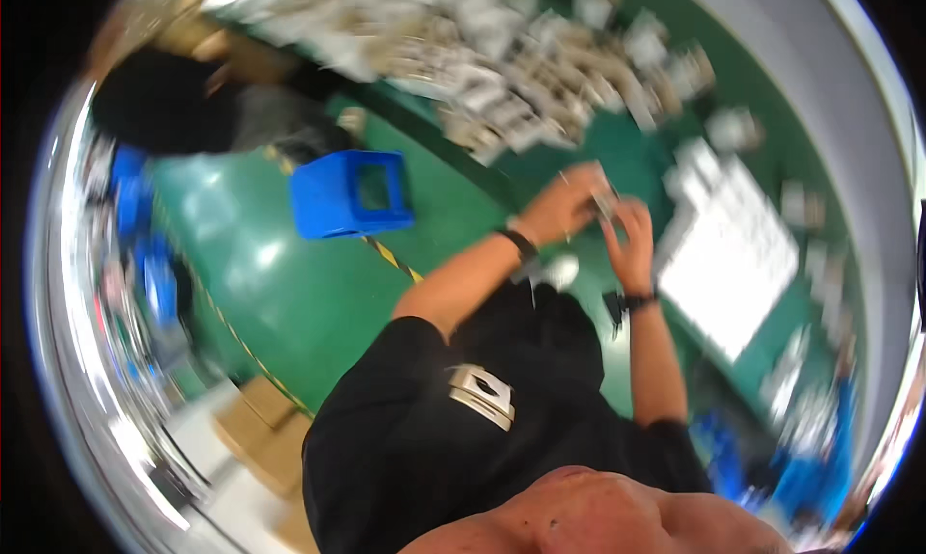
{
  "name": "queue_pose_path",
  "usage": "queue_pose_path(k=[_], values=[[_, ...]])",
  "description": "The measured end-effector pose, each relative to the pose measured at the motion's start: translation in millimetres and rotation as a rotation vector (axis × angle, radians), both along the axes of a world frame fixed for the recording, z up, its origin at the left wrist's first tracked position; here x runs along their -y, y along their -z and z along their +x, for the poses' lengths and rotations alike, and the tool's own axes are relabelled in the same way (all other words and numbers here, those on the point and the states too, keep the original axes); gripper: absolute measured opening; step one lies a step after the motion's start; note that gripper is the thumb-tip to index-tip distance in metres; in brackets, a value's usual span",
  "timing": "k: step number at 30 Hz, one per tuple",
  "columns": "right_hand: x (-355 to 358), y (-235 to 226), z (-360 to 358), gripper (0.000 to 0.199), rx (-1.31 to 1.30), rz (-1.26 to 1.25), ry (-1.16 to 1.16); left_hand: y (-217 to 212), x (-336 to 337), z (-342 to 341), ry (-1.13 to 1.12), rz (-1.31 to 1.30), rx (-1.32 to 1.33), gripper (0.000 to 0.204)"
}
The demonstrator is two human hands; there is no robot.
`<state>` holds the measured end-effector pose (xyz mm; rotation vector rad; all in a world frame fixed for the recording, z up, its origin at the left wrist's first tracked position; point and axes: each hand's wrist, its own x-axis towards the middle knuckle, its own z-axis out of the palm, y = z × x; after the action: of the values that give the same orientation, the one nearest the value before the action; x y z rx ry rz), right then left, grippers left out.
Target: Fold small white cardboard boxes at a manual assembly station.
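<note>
My left hand (569, 202) and my right hand (632, 238) meet over the near edge of the green table (617, 144). Between their fingertips is a small greyish, flat-looking piece (606, 203); blur hides its kind. The fingers of both hands are closed around it from either side. A small beige box (482, 396) with a dark mark rests against my black clothing, apart from both hands.
Rows of small white and brown boxes (502, 81) cover the table's far left part. A large white sheet or tray (728, 265) lies right of my hands. On the green floor stands a blue bin (323, 195). Another person (174, 101) is at the upper left. Cardboard boxes (258, 433) stand lower left.
</note>
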<state>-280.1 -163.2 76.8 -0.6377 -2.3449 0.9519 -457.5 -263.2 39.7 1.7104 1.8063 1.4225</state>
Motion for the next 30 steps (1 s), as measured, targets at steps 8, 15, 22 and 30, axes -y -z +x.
queue_pose_path(k=[8,15,22,30], values=[[13.6,16.8,11.5,0.038,-0.003,-0.17,0.067,33.0,-8.7,-41.5,0.348,-0.121,0.085,0.049],[10.4,-5.2,-6.4,0.04,0.174,-0.162,0.148,44.0,5.5,-39.3,0.291,-0.085,0.258,0.053],[-8.8,-10.4,-17.3,0.041,0.263,-0.177,0.052,41.0,-15.3,-53.2,0.386,-0.018,-0.018,0.053],[-12.9,-13.9,-8.0,0.051,0.222,-0.221,-0.065,36.5,-21.7,-62.0,0.434,-0.051,-0.053,0.055]])
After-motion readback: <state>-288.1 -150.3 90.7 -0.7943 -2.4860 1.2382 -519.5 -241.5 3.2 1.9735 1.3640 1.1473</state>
